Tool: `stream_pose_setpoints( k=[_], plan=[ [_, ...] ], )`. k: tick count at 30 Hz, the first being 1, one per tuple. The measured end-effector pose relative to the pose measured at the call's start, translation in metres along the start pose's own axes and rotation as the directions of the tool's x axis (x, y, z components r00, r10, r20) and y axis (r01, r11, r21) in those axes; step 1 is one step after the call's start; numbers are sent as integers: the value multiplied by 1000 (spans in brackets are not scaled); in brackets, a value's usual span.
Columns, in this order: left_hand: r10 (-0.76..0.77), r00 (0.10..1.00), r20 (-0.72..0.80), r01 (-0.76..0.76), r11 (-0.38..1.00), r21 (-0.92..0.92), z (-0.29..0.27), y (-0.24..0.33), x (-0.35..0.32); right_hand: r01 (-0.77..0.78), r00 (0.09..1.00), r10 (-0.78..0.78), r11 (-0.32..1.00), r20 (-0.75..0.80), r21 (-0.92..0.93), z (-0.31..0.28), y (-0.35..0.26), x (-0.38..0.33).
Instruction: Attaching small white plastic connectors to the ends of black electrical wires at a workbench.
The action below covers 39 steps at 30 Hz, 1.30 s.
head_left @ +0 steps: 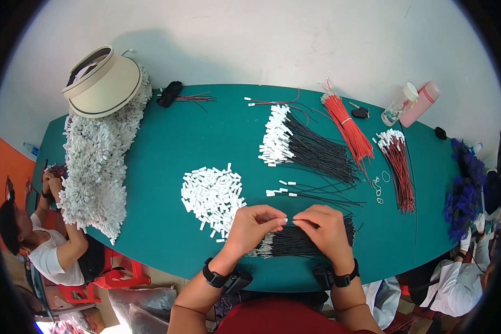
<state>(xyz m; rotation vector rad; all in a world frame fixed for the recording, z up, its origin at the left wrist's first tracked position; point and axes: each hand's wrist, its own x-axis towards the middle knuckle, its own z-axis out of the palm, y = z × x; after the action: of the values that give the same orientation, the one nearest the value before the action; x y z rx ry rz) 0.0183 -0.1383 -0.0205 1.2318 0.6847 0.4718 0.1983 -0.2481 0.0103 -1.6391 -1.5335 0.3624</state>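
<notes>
Both hands, left hand point(252, 224) and right hand point(324, 227), pinch a white connector point(284, 220).

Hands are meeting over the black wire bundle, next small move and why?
Probably slide the small white connector, pinched by the left hand, onto the wire end in the right hand. Fingertips nearly touch above the black wire bundle; whether it's already seated is unclear.

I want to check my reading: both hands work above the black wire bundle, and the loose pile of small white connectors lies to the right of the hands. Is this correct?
Not quite. In the head view the pile of white connectors lies to the left of the left hand and right hand. Both hands are above the black wire bundle.
</notes>
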Motion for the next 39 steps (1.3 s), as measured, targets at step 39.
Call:
stream_pose_setpoints(
  k=[39],
  plan=[
    [584,798,-148,57,171,984,-31,-9,27,62,957,-44,996,288,-57,13,-1,-2]
  ],
)
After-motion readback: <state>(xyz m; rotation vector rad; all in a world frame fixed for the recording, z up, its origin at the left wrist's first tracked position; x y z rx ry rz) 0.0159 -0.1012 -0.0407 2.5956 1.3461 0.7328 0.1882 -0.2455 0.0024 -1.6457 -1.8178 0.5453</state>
